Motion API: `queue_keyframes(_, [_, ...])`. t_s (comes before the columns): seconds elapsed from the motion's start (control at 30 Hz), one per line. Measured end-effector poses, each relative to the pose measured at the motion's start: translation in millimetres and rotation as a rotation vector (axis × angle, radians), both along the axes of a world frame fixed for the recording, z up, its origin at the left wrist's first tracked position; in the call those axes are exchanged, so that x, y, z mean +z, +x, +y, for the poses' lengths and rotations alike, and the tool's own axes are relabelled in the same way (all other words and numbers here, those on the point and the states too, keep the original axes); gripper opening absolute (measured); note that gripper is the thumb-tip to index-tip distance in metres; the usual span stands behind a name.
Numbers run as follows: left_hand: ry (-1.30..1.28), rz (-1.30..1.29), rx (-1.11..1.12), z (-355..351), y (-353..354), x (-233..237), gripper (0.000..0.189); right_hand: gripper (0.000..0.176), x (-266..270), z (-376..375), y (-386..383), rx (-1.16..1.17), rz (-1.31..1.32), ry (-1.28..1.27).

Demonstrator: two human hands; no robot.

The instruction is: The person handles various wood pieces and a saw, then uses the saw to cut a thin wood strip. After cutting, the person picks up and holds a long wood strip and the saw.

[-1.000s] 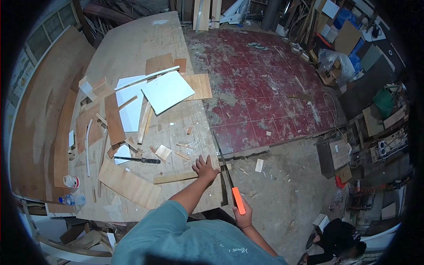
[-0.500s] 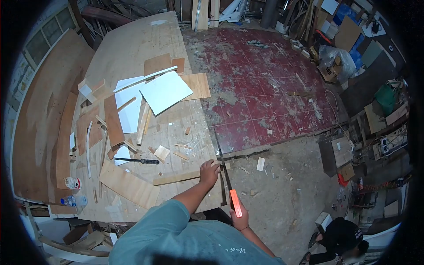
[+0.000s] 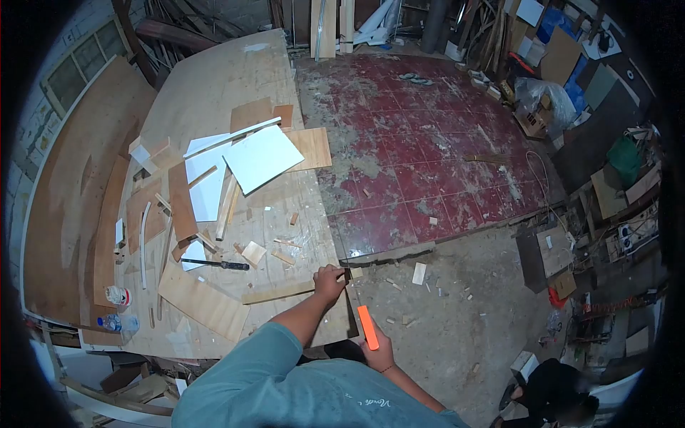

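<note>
My left hand is wrapped over the end of a long wooden strip, pressing it on the plywood table by the right edge. The strip's end sticks out a little past that edge. In my right hand is a handsaw with an orange handle, held just off the table. Its thin blade runs up from the handle toward the strip, close beside my left fingers, and is hard to see against the floor.
White boards, a black-handled tool, wood offcuts and a curved plywood piece lie on the table. A water bottle stands near its left edge. Scraps litter the floor. Another person crouches at lower right.
The saw blade no longer stretches up past my left hand and shows shorter now. The view has shifted slightly. My left hand stays on the strip.
</note>
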State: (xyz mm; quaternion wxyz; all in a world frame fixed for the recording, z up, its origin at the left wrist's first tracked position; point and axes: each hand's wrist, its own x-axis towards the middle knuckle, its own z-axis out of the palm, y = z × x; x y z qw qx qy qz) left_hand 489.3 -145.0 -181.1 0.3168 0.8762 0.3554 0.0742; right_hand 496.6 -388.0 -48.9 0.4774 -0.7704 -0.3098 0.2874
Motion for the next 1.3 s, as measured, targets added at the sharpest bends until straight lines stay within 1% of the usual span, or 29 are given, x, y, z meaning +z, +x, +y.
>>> queue_keyframes(0.17, [-0.013, -0.011, 0.045, 6, 1, -15, 0.032, 0.068, 3, 2, -2, 0.028, 0.061, -0.033])
queue_keyframes(0.23, [-0.015, -0.026, 0.04, 5, -1, -11, 0.032, 0.067, 7, 3, -5, 0.03, 0.092, -0.068])
queue_keyframes(0.3, [-0.047, 0.037, 0.024, 4, 0, -2, 0.034, 0.065, 13, 4, -8, -0.073, 0.083, -0.096])
queue_keyframes(0.33, [-0.049, 0.033, 0.019, 1, -2, 4, 0.034, 0.065, 5, 0, -10, -0.078, 0.079, -0.098])
queue_keyframes(0.37, [0.005, 0.057, -0.055, -1, -4, 11, 0.04, 0.064, -10, -7, -12, -0.184, 0.106, -0.015])
queue_keyframes(0.4, [0.062, 0.08, -0.13, -1, -5, 10, 0.047, 0.064, -11, -6, -11, -0.29, 0.131, 0.072])
queue_keyframes(0.43, [0.062, 0.08, -0.137, -1, -8, 9, 0.047, 0.064, -11, -9, -14, -0.297, 0.131, 0.072])
queue_keyframes(0.5, [0.283, 0.156, -0.355, 1, -3, 10, 0.063, 0.064, -5, -14, -13, -0.354, 0.101, 0.091])
queue_keyframes(0.53, [0.279, 0.147, -0.362, 4, 1, 9, 0.063, 0.062, -7, -19, -11, -0.377, 0.112, 0.076])
queue_keyframes(0.57, [0.303, 0.209, -0.428, 7, 3, 8, 0.069, 0.062, -9, -26, -8, -0.384, 0.108, 0.066])
queue_keyframes(0.6, [0.329, 0.274, -0.496, 8, 6, 9, 0.076, 0.062, -11, -33, -6, -0.392, 0.208, 0.023])
queue_keyframes(0.63, [0.327, 0.273, -0.503, 10, 10, 13, 0.076, 0.062, -14, -36, -6, -0.399, 0.308, -0.013])
queue_keyframes(0.7, [0.216, 0.419, -0.662, 21, 22, 25, 0.075, 0.061, -21, -35, -9, -0.415, 0.261, 0.03])
queue_keyframes(0.73, [0.222, 0.42, -0.666, 26, 30, 30, 0.075, 0.061, -23, -35, -12, -0.408, 0.251, 0.056])
queue_keyframes(0.8, [0.17, 0.604, -0.801, 30, 49, 42, 0.08, 0.061, -22, -33, -16, -0.411, 0.235, 0.088])
queue_keyframes(0.83, [0.177, 0.599, -0.809, 30, 57, 49, 0.08, 0.061, -20, -32, -18, -0.413, 0.231, 0.069])
queue_keyframes(0.9, [0.148, 0.739, -0.881, 27, 71, 60, 0.092, 0.061, -17, -31, -19, -0.424, 0.221, 0.053])
queue_keyframes(1.0, [0.153, 0.756, -0.911, 31, 88, 3, 0.093, 0.061, -14, -34, -19, -0.452, 0.222, 0.058])
queue_keyframes(1.03, [0.155, 0.755, -0.918, 33, 88, -6, 0.093, 0.061, -12, -35, -18, -0.435, 0.184, 0.05])
queue_keyframes(1.07, [0.141, 0.709, -0.925, 36, 87, -15, 0.086, 0.061, -10, -36, -16, -0.416, 0.145, 0.042])
queue_keyframes(1.1, [0.126, 0.664, -0.929, 38, 86, -19, 0.08, 0.061, -7, -36, -15, -0.421, 0.144, 0.043])
queue_keyframes(1.13, [0.128, 0.664, -0.931, 37, 80, -8, 0.08, 0.061, -1, -35, -15, -0.406, 0.126, 0.039])
queue_keyframes(1.2, [0.158, 0.512, -0.871, 37, 63, 11, 0.073, 0.061, 6, -33, -14, -0.389, 0.108, 0.038])
queue_keyframes(1.23, [0.16, 0.515, -0.869, 38, 55, 6, 0.073, 0.061, 8, -32, -14, -0.373, 0.089, 0.06])
queue_keyframes(1.3, [0.171, 0.325, -0.767, 36, 37, 10, 0.074, 0.061, 10, -29, -15, -0.353, 0.074, 0.085])
